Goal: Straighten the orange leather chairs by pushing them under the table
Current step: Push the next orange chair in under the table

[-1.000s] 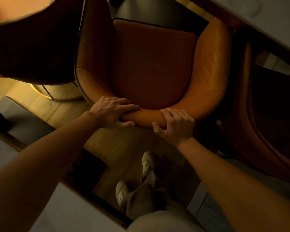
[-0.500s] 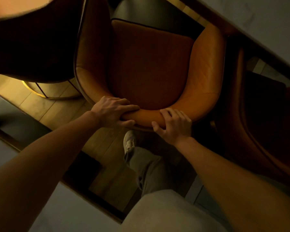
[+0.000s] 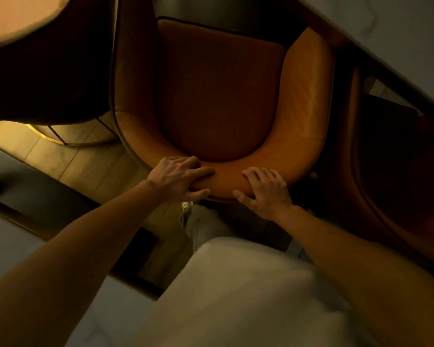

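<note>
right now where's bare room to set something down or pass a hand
Free: seat cushion within the backrest; wood floor left of orange chair, by left chair's base. Crowded: backrest top, gripped by left hand and right hand; right chair close.

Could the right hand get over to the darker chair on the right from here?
Probably yes. The right hand grips the back rim of the middle chair, and the neighbouring chair stands close beside it on that side, with nothing visible between them.

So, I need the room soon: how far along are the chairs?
Done: right chair looks partly under the table. In hand: left hand and right hand grip the middle chair by its back, seat exposed. Left: push it in, check the left chair.
</note>
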